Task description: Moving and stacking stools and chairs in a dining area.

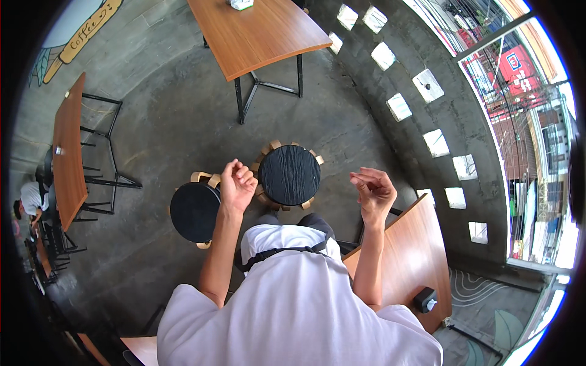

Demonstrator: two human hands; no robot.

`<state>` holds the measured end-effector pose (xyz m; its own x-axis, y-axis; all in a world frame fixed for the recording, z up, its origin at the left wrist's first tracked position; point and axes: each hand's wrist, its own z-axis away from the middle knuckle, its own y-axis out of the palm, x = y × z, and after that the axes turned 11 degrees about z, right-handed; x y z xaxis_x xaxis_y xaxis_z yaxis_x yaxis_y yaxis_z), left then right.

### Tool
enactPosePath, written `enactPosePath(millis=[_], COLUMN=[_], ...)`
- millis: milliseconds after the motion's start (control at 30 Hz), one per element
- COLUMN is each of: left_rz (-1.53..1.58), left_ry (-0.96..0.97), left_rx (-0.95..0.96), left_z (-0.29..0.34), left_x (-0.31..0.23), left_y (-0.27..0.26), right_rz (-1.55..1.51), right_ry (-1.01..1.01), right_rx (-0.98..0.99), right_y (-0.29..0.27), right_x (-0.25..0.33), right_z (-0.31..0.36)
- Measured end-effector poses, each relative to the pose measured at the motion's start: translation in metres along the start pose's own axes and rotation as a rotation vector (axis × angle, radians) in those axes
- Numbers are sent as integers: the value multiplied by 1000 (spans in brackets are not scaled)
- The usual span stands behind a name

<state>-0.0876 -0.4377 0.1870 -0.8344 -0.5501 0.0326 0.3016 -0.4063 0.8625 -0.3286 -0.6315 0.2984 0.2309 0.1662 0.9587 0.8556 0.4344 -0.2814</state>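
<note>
- Above the two stools, both hands hang in the air with nothing in them.
- The nearer round stool [289, 175] has a black seat with a visible wood grain and pale wooden leg tops showing round its rim; it stands on the floor between the two hands.
- A second round stool [195, 211], with a smooth black seat and the same pale wooden leg tops, stands just beside the first, to its left, partly under the left forearm.
- The left hand [237, 185] is raised over the gap between the stools, its grip curled loosely together into a soft fist, touching nothing.
- The right hand [373, 192] is raised to the right of the grained stool, fingers bent inward and close together, its grip empty.
- A white short-sleeved shirt [293, 305] with a dark strap across it fills the lower middle.
- A wooden tabletop [409, 256], smooth and reddish brown, lies under the right forearm, with a small black object [425, 299] near its lower edge.
- The floor [177, 122] is rough grey concrete.
- Farther off stand another wooden tabletop [256, 33] on black metal legs and a long narrow one [67, 152] at the left.
- A curved concrete wall [427, 116] with square openings runs along the right.
</note>
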Motion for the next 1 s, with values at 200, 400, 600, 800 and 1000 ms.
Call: enactPosePath(millis=[200,400,600,800,1000], left_rz=[178,250,280,234,-313], left_ry=[300,490,595,343,260], left_rx=[78,-37,-194,-190,-163], left_z=[-28,-30,-50,-110,-161], left_x=[-29,7,105,239,357], left_y=[16,-7,-22,16,137], right_rz=[31,-29,87,88,-52], right_ry=[-73,144,144,87,77], right_rx=[129,444,646,508,268], right_y=[41,43,-25,-107,-185], right_x=[-25,-68,-104,-124,-145], right_z=[-63,-78,-133,-232,-309])
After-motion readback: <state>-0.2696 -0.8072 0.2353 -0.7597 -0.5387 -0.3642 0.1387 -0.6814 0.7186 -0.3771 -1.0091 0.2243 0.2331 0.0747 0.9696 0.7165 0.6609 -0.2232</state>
